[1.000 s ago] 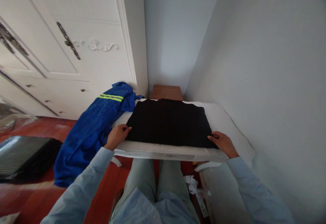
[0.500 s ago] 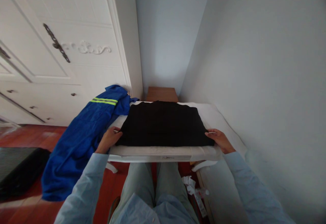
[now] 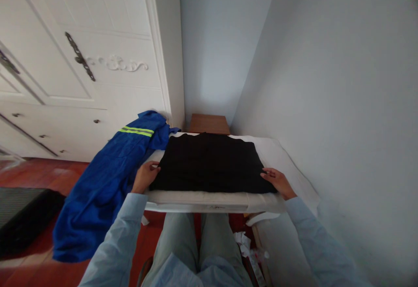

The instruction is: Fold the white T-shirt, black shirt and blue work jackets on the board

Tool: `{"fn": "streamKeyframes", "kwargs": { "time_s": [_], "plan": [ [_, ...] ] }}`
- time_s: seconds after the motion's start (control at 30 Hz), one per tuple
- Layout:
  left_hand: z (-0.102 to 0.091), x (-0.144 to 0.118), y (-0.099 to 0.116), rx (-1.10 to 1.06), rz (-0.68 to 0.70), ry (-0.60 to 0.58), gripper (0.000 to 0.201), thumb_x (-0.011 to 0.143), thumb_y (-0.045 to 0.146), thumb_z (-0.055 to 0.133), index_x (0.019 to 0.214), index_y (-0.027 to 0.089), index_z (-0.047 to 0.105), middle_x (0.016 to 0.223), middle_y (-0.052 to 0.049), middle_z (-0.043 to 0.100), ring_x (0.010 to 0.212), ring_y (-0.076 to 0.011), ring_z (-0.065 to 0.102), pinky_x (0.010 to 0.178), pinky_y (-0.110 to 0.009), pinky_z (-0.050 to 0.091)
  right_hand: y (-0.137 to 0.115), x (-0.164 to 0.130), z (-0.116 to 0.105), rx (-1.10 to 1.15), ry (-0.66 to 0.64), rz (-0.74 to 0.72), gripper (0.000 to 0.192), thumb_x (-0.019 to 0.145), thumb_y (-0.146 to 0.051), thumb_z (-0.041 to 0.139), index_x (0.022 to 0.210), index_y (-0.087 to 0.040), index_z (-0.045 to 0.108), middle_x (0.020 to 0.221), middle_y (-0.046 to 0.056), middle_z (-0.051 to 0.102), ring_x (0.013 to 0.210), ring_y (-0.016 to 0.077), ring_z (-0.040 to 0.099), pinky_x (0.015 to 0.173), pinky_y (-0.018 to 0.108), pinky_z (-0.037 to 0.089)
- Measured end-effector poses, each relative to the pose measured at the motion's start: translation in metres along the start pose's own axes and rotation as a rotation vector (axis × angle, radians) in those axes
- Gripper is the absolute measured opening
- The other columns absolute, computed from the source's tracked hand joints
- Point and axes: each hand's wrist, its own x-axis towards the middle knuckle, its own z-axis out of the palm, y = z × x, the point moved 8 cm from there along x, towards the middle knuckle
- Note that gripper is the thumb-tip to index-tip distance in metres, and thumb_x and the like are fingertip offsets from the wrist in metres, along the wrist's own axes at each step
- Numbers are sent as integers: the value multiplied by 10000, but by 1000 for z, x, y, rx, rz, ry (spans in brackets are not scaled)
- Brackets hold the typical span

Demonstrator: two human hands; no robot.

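A black cloth, its kind of garment not clear, lies spread flat on a white-covered table. At its left side edge, my left hand is closed, with thumb and finger pinching the fabric. Across from it, my right hand pinches the right side edge near the front corner. Both forearms wear light blue sleeves. Left of the table hangs a blue work garment with a yellow-green reflective band; its upper part rests on the table's left end, close to my left hand.
A white wardrobe stands at the left, and a grey wall runs along the right. Behind the table is a brown wooden box-like piece. Crumpled paper lies below, right of my legs. A black bundle is on the floor at left.
My hands have moved slightly inward and along the black cloth's side edges, away from its front corners. The cloth stays flat. The view has shifted a little.
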Motion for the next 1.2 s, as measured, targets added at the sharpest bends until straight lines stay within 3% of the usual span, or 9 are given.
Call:
{"fn": "streamKeyframes", "kwargs": {
  "time_s": [0.17,0.3,0.43,0.53,0.63,0.7,0.83,1.03,1.2],
  "plan": [
    [-1,0,-9,-32,-45,22,385,801,364,601,1129,174,670,799,-40,740,779,-223,702,676,-285,496,2,-11,0,90,45,0,541,617,-531,763,1019,-173,711,893,75,753,886,248,692,834,387,540],
    [-8,-14,7,108,-12,106,404,844,337,577,1206,167,635,950,-104,737,917,-279,704,761,-352,526,8,-11,-6,94,65,9,514,631,-517,737,1019,-182,690,912,81,751,902,253,696,853,398,544],
    [-18,-45,58,291,262,335,446,922,331,490,1314,133,565,1238,-207,633,1110,-338,645,907,-453,518,-14,-10,-24,-219,258,-142,421,730,-479,632,1021,-179,678,888,92,722,749,240,664,817,451,545],
    [11,-64,104,270,585,234,495,965,446,455,1340,137,546,1386,-197,565,1294,-326,537,1032,-455,469,-66,-23,-8,-386,345,-402,402,844,-457,541,1087,-166,671,1039,138,699,870,263,656,890,475,528],
    [57,-72,126,325,758,40,608,961,560,436,1394,141,518,1530,-185,440,1451,-319,354,1142,-476,368,-115,-42,52,-426,170,-580,421,945,-443,452,1210,-182,650,1191,146,676,1140,288,610,1017,485,479],
    [82,-71,125,380,759,-57,679,950,609,422,1418,125,508,1554,-200,398,1475,-335,303,1174,-505,312,-135,-60,104,-487,-62,-689,466,972,-455,443,1333,-208,602,1373,134,598,1298,285,525,1115,482,405],
    [99,-68,107,414,708,-77,720,943,647,395,1470,162,470,1561,-183,389,1477,-330,299,1200,-518,253,-120,-85,165,-667,-379,-735,610,971,-537,458,1472,-189,483,1565,135,396,1451,306,353,1180,510,322],
    [89,-66,89,422,670,-124,713,966,641,325,1478,161,457,1575,-159,372,1488,-309,279,1209,-508,228,-57,-73,128,-777,-398,-608,684,987,-603,357,1526,-184,388,1603,149,302,1493,306,262,1200,559,249],
    [77,-37,110,420,571,-135,715,953,667,323,1359,131,567,1478,-223,494,1437,-369,365,1115,-547,356,-65,-60,110,-679,-434,-560,715,985,-627,322,1538,-176,361,1581,158,351,1482,292,295,1196,545,272]
  ]
}}
